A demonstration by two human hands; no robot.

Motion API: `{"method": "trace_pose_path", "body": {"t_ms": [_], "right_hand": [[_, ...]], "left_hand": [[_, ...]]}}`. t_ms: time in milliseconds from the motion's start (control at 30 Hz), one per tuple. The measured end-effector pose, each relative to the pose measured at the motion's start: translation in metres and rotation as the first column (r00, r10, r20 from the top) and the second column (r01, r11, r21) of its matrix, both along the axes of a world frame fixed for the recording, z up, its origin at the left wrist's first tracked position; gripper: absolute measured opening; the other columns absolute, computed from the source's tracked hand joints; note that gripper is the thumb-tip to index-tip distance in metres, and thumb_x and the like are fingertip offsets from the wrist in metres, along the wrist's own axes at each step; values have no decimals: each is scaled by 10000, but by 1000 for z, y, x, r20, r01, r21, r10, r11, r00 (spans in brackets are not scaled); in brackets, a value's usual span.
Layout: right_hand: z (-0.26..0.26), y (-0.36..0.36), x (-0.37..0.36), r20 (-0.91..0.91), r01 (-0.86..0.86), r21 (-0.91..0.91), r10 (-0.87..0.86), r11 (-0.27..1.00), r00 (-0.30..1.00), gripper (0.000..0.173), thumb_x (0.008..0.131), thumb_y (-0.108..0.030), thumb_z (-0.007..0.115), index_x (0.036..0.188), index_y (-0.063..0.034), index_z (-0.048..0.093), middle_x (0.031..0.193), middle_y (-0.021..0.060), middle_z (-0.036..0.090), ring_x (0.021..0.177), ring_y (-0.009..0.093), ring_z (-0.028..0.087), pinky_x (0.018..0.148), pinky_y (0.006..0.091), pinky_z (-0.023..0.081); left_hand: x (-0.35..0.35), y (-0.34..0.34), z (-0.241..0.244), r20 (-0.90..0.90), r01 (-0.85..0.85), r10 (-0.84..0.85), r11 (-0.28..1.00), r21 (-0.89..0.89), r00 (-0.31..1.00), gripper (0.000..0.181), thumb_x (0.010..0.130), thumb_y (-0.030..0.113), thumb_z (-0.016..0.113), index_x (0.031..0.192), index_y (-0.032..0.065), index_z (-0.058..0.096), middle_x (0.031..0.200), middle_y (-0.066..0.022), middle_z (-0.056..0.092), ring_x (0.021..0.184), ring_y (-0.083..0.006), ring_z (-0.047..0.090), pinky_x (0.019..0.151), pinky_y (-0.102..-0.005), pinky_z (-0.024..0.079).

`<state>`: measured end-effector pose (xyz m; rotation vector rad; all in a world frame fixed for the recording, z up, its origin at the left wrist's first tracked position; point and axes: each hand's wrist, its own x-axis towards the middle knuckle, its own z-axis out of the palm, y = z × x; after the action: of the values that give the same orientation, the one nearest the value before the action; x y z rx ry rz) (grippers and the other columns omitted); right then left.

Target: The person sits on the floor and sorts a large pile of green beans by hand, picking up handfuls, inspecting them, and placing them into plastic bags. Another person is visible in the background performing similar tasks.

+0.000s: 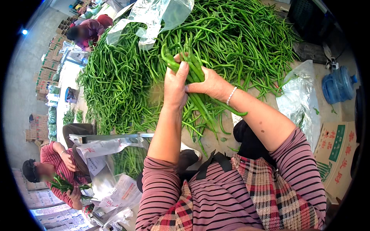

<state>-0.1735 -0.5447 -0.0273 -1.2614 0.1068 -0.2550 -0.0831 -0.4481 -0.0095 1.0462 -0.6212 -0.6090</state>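
Note:
Both my hands hold one bunch of long green chili peppers (196, 76) above the floor, in the middle of the view. My left hand (177, 83) closes around the bunch from the left, its thumb lying over the peppers. From the right, my right hand (209, 83) grips the same bunch, thumb across it; a beaded bracelet is on that wrist. One curved pepper hangs out below my right wrist. A large heap of green chili peppers (115, 89) spreads in front of and beyond my hands. Clear plastic sheeting (153, 20) lies on the heap's far part.
At lower left, a person (62, 161) holds peppers beside a plastic-lined metal frame (115, 137) containing peppers. Another person (88, 31) bends at the heap's far left. On the right are plastic film (300, 95), a blue water jug (336, 85) and a printed cardboard box (336, 153).

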Motion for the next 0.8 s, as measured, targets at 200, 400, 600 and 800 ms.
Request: {"method": "trace_pose_path", "body": {"t_ms": [200, 400, 600, 800], "right_hand": [[10, -3, -9, -128, 178, -74, -187, 981, 974, 342, 765, -193, 739, 1045, -20, 648, 954, 37, 664, 838, 113, 605, 780, 278, 499], [-17, -30, -10, -78, 139, 164, -128, 977, 989, 272, 827, -211, 655, 1024, -27, 616, 913, 55, 649, 785, 139, 617, 723, 289, 517], [35, -48, -41, -17, 288, 152, -289, 946, 957, 208, 791, -131, 653, 941, 12, 644, 838, 108, 673, 726, 186, 648, 683, 330, 549], [38, -66, -59, -25, 342, 311, -352, 887, 936, 195, 811, -111, 603, 913, 51, 640, 837, 150, 672, 756, 237, 672, 726, 349, 572]], "left_hand": [[1, -8, 0, 371, 67, -91, 995, 77, 924, 752, 898, 324, 621, 1432, -36, 231, 1411, -148, 360, 1306, -252, 350, 1086, -362, 274], [-3, -25, -10, 621, 105, -282, 946, 306, 732, 659, 998, 376, 386, 1457, -47, 174, 1428, -194, 369, 1334, -261, 337, 1096, -318, 253], [20, -2, -42, 357, 7, -97, 969, 246, 929, 591, 968, 293, 515, 1405, -39, 298, 1362, -216, 450, 1215, -257, 498, 1012, -325, 398], [60, 121, -269, 617, -455, -289, 468, 758, 732, 262, 833, 189, 608, 1026, 13, 626, 984, -239, 646, 933, -380, 629, 817, -435, 504]]}}
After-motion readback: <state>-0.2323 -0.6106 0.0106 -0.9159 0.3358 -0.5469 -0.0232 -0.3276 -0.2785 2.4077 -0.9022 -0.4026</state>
